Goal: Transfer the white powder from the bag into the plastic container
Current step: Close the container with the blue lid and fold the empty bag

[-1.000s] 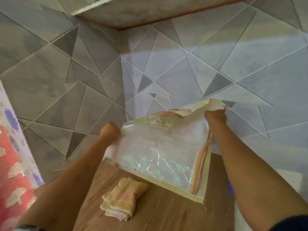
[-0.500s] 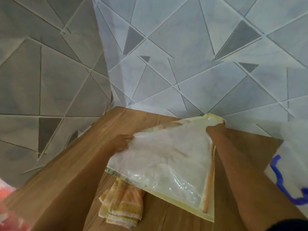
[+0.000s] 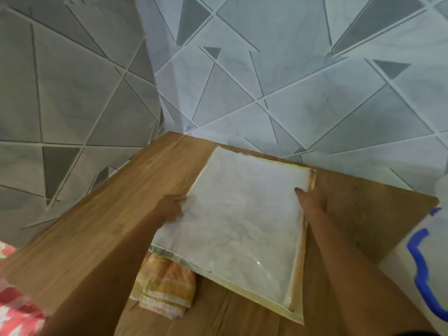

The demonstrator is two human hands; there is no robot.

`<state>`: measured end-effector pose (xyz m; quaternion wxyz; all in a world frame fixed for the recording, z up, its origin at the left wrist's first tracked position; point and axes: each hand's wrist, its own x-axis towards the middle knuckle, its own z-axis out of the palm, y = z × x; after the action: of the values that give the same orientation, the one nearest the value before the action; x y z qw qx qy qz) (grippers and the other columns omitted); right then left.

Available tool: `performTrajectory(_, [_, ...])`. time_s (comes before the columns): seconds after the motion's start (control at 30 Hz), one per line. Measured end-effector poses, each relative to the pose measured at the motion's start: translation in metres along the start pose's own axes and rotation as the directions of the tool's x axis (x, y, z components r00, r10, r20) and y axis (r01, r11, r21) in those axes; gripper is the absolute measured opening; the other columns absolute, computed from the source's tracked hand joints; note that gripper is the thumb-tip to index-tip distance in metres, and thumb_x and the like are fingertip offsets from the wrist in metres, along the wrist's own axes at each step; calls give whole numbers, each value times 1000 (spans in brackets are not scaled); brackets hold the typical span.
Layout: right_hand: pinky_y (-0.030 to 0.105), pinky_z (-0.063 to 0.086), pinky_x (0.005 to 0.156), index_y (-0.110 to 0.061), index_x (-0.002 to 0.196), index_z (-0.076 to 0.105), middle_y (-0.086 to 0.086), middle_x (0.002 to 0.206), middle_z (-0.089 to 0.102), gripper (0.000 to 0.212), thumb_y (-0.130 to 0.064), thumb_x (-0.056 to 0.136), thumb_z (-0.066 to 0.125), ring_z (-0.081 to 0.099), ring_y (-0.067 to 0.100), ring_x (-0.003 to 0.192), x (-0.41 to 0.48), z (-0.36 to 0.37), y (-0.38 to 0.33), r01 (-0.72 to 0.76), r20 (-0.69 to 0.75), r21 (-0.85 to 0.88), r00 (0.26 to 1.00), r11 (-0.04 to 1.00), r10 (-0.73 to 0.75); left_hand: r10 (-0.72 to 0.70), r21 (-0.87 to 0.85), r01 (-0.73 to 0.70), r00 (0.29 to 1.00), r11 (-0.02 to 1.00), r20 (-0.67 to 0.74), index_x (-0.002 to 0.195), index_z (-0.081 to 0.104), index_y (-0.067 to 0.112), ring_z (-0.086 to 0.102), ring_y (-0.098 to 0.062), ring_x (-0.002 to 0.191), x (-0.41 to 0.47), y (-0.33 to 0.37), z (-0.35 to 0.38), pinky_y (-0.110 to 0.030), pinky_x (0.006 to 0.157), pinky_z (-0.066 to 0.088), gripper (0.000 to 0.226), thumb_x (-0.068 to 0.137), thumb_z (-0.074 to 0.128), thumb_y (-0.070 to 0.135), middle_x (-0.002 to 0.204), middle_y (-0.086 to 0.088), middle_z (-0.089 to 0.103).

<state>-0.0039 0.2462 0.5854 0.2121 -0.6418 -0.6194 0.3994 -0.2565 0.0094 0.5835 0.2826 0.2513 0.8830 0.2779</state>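
A large flat clear plastic bag [image 3: 242, 214] with yellowish edges, white inside, lies flat on the wooden table [image 3: 97, 226], its far edge near the tiled wall. My left hand [image 3: 171, 207] rests at the bag's left edge, fingers on the plastic. My right hand [image 3: 311, 198] lies on the bag's right side near the far corner, fingers extended. Whether either hand pinches the bag cannot be told. At the right edge of the view is a white object with blue markings [image 3: 426, 263], partly cut off. No plastic container is clearly visible.
A folded orange-and-white checked cloth [image 3: 164, 287] lies on the table, partly under the bag's near left corner. Grey and white triangle-patterned tiled walls [image 3: 291, 81] meet at a corner behind the table. A red floral fabric [image 3: 14, 299] shows at the lower left.
The bag was held up in the air by both hands; it has come down and now lies flat on the table. The view has tilted downward.
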Motion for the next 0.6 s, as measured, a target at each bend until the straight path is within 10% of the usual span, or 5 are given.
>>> performTrajectory(0.2, [46, 44, 96, 4, 135, 35, 25, 139, 42, 61, -26, 88, 59, 48, 43, 122, -13, 2, 9, 16, -11, -124, 1000, 992, -18, 33, -40, -40, 988, 998, -153, 117, 63, 5, 57, -36, 108, -27, -1, 5, -36, 85, 52, 48, 71, 50, 12, 119, -15, 60])
performTrajectory(0.6, [40, 34, 111, -12, 145, 29, 12, 149, 38, 63, -36, 91, 52, 39, 31, 135, -174, -50, 29, 383, -64, -117, 918, 916, -391, 463, 211, -424, 865, 881, -193, 140, 39, 17, 34, -25, 138, -172, 38, 13, -34, 113, 25, 53, 92, 53, 34, 150, -7, 36])
